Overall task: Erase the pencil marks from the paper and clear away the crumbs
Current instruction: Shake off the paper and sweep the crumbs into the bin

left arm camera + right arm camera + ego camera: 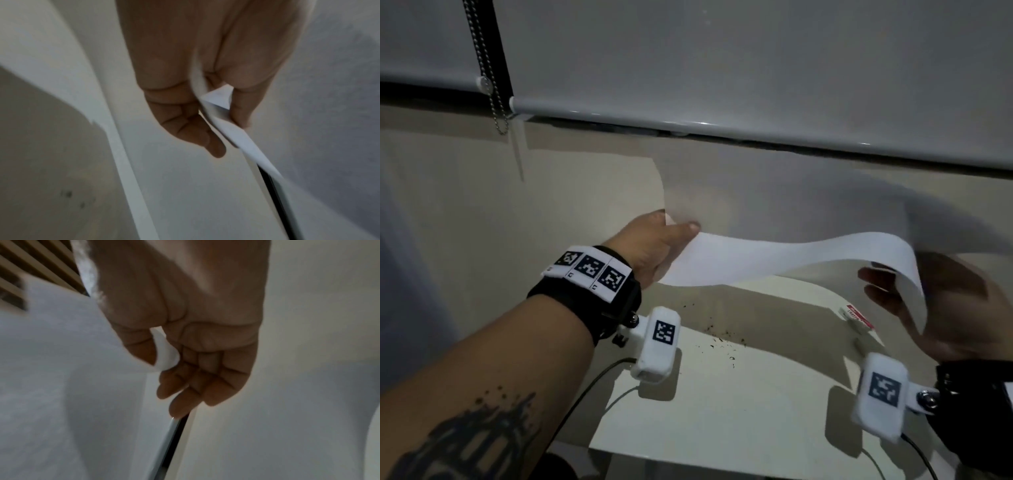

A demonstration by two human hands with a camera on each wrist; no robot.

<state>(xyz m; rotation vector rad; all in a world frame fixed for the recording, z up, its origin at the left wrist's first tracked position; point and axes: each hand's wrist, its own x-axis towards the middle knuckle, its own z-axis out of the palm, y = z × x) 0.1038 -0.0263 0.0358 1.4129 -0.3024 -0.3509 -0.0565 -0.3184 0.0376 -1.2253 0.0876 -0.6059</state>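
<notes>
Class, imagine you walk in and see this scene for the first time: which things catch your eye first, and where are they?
First, the white paper, held in the air above the table and sagging between the left hand at one end and the right hand at the other. Next, the dark crumbs scattered on the table just below the paper. An eraser lies on the table near the right hand.

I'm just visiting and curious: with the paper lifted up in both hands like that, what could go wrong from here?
1. The paper hangs bowed between the left hand and right hand, each pinching only an edge; a sharp shake might crease or tear it.
2. Dark crumbs already lie on the table; more falling there would probably still need wiping away.
3. The eraser lies right under the paper's right end and could perhaps get knocked.
</notes>
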